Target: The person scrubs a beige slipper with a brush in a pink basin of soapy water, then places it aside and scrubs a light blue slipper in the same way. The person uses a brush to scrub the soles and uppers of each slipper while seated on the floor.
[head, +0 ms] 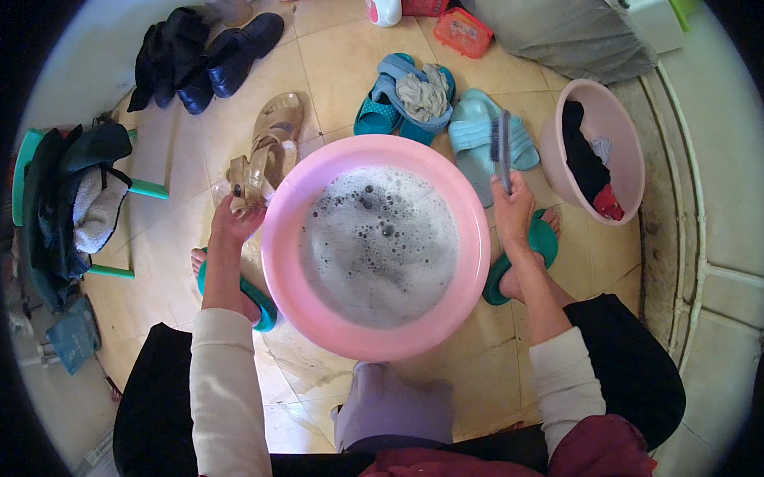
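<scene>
A pink plastic basin (pixel 473 254) of foamy grey water (pixel 381 251) stands on the floor between my feet. To its left, my left hand (pixel 239 219) grips the near end of a brownish translucent sandal (pixel 250 177). A second sandal (pixel 280 118) of the same kind lies just beyond it, partly overlapped. On the basin's right side, my right hand (pixel 514 205) holds a grey scrubbing brush (pixel 504 142) upright by its handle, bristles facing left. The brush is above a pair of light blue slides (pixel 477 128) and apart from the water.
Teal slippers (pixel 377 115) with a grey cloth (pixel 423 92) lie beyond the basin. A paler basin (pixel 634 159) with clothes stands right. Black boots (pixel 230 63) are far left, near a green stool (pixel 150 189) with clothing. A lilac stool (pixel 392 403) is beneath me.
</scene>
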Demonstrator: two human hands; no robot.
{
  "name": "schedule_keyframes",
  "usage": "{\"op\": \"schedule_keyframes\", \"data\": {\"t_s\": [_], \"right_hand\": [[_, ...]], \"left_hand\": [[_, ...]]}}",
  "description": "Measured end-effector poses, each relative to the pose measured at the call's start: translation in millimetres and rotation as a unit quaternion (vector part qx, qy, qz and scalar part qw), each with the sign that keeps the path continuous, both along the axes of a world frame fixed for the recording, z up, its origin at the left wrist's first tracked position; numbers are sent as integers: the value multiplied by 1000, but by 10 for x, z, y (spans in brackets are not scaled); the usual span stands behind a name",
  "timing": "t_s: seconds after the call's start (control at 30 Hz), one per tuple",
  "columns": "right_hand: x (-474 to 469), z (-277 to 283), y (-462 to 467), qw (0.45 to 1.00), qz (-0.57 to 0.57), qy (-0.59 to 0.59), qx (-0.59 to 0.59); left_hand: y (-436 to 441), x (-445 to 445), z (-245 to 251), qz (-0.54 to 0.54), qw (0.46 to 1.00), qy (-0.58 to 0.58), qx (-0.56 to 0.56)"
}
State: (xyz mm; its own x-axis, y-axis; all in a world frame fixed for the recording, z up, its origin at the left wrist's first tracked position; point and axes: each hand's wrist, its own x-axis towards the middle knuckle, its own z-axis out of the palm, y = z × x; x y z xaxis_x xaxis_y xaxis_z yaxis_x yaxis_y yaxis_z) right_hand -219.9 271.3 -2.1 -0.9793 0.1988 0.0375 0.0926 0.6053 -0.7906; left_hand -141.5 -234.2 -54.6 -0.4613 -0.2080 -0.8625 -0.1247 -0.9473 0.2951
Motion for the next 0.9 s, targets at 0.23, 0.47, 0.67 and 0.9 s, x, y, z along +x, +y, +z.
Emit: {"op": "schedule_keyframes", "data": {"t_s": [0.23, 0.47, 0.67, 0.9], "right_hand": [[-213, -607, 315, 989, -28, -22, 142], [-289, -722, 289, 988, -29, -76, 129], [-330, -310, 406, 993, -29, -12, 115], [-85, 449, 212, 994, 69, 65, -52]], "left_hand": [[-133, 219, -178, -131, 955, -32, -266], [171, 271, 150, -100, 884, -93, -447], [485, 266, 509, -109, 804, -53, -582], [1418, 303, 676, -211, 854, 148, -452]]}}
